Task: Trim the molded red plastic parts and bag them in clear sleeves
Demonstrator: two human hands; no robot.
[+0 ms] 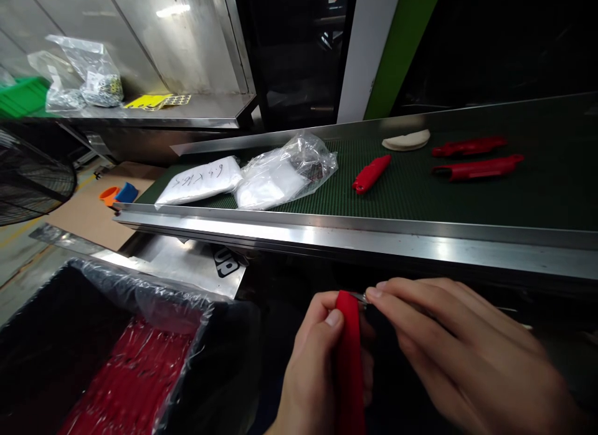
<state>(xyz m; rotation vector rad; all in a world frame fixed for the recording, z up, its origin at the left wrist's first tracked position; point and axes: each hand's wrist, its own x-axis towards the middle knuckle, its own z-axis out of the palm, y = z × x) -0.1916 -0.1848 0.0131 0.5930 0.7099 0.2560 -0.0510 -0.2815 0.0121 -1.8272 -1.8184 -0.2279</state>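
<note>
My left hand (314, 366) is closed around a long red plastic part (349, 366), held upright in front of the conveyor with the thumb along its near side. At the part's top edge, the pinched fingers of my right hand (448, 341) hold a small thin metal piece (359, 296), which looks like a blade. Its tip meets or nearly meets the red edge; most of it is hidden by my fingertips. On the green belt beyond lie a short red part (372, 174) and two longer red parts (469, 146), (481, 168), beside a white curved piece (406, 140).
The conveyor's metal rail (327, 229) runs across in front of me. White plastic packs (200, 181), (280, 176) lie on its belt. A black lined bin (233, 354) of bagged red parts stands at left, near a fan (32, 173). Bags (100, 80) sit on a steel shelf (205, 108).
</note>
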